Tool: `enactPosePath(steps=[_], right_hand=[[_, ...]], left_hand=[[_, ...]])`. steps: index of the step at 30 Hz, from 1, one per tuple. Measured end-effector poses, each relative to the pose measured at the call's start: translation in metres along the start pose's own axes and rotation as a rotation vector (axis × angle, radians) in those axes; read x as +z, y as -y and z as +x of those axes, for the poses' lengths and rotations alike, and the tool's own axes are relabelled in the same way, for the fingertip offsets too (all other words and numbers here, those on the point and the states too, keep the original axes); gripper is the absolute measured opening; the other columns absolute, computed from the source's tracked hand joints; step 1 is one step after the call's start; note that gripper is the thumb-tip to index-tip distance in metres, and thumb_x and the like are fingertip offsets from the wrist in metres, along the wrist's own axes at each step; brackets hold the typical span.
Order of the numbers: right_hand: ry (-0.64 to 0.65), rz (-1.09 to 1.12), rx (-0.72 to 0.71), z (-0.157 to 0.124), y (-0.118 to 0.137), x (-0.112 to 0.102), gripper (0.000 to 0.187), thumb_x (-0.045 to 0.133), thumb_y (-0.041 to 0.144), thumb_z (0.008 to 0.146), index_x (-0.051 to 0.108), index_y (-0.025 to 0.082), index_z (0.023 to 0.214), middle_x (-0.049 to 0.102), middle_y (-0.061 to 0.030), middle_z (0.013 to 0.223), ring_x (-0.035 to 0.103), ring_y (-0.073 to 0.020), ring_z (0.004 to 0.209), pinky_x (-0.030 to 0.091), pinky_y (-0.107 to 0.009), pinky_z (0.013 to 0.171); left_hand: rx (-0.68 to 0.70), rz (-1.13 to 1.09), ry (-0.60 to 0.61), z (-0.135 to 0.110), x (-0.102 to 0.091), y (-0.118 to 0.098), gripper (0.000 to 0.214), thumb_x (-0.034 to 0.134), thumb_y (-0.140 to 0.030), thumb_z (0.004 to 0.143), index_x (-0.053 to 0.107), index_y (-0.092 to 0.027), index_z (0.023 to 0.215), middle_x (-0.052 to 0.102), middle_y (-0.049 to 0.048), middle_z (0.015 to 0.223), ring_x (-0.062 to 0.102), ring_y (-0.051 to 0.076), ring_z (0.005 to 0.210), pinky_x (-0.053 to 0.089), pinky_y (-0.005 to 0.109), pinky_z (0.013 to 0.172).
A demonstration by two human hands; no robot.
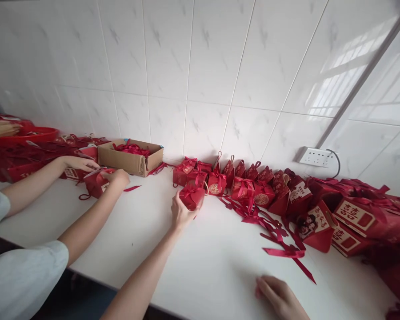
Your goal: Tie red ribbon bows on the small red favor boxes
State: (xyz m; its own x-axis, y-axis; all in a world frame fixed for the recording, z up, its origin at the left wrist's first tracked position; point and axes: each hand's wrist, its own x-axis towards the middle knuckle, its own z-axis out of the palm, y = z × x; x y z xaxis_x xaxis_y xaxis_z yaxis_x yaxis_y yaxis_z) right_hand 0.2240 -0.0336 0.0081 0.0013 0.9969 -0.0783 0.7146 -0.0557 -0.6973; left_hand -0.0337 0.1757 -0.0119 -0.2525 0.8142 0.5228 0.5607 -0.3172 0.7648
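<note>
My left hand point(182, 214) is closed around a small red gift box point(192, 196) with a ribbon on top, lifted in front of the row of finished-looking boxes. Near the front edge of the white table, my right hand point(279, 297) is loosely curled, and I see nothing between its fingers. Loose red ribbons point(270, 231) lie beyond it on the tabletop. Small red gift boxes point(216, 183) tied with bows stand just behind the box I hold.
Larger red boxes point(356, 218) pile up on the right. A cardboard box point(120, 161) of ribbons stands against the tiled wall. On the left, a co-worker's hands point(116, 178) handle a red box point(95, 183); another person's hand point(2, 131) is by a red basket point(46, 133). A power strip point(316, 157) is on the wall.
</note>
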Motion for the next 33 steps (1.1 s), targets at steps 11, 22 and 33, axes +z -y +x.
enactPosePath(steps=[11,22,33], right_hand=[[-0.273,0.267,-0.293,0.109,0.027,0.001,0.100,0.066,0.067,0.065,0.021,0.019,0.139,0.025,-0.0199,0.143,0.032,-0.0372,0.128,0.037,-0.056,0.099],[-0.317,0.496,-0.315,0.119,-0.010,-0.013,0.051,0.042,0.054,0.090,0.025,0.022,0.125,0.053,-0.0152,0.124,0.056,-0.0257,0.111,0.049,-0.044,0.090],[-0.245,0.482,-0.406,0.115,-0.005,0.004,0.109,0.071,0.067,0.064,0.012,0.019,0.141,0.034,-0.0184,0.141,0.031,-0.0323,0.133,0.028,-0.051,0.109]], left_hand=[[0.199,-0.124,0.387,-0.054,0.016,-0.054,0.085,0.069,-0.054,0.059,0.035,-0.014,0.126,0.053,0.0182,0.122,0.056,0.033,0.108,0.046,0.046,0.091],[-0.082,-0.382,0.316,-0.034,0.056,-0.047,0.046,0.031,-0.051,0.086,0.040,-0.019,0.118,0.060,0.0091,0.101,0.060,0.023,0.097,0.049,0.037,0.082],[-0.207,-0.569,0.519,-0.048,0.047,-0.063,0.068,0.047,-0.061,0.077,0.037,-0.017,0.128,0.062,0.0098,0.105,0.061,0.023,0.096,0.048,0.036,0.085]])
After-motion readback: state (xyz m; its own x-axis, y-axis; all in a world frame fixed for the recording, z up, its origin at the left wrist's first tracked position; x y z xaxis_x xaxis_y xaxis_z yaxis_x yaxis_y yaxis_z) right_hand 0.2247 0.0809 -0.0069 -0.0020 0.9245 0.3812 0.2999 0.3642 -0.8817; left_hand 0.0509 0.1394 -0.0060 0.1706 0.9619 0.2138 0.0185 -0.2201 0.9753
